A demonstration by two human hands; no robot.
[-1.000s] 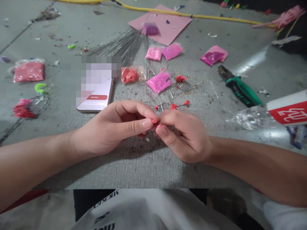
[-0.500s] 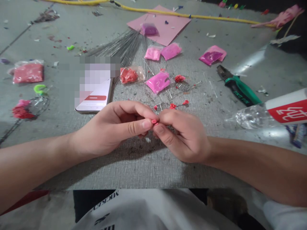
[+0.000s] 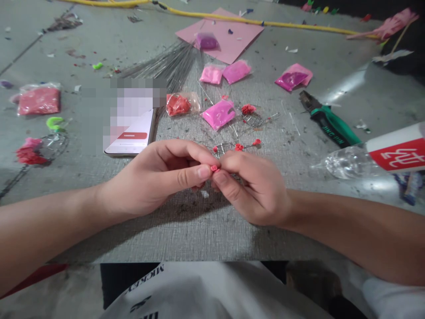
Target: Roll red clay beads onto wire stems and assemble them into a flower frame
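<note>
Over the grey tabletop's (image 3: 199, 239) near side, the left hand (image 3: 156, 179) pinches a tiny, rounded, coral-red, clay-like bud (image 3: 214, 168), right hand's (image 3: 257, 188) fingertips clamped at its right edge, light pressure best preserving its shape.

Small coral-red lump (image 3: 214, 168) of clay-like material — rounded, bud-like, face faintly creased. Pinched between thumb and forefinger of left hand (image 3: 162, 177), right at their tips; gripped at opposite side by thumb and forefinger of right hand (image 3: 255, 188). Thin edge of same red shown by right thumb tip — whether joined or separate cannot be told. Creased face turned up toward camera; underside and far side hidden by fingers.
</note>
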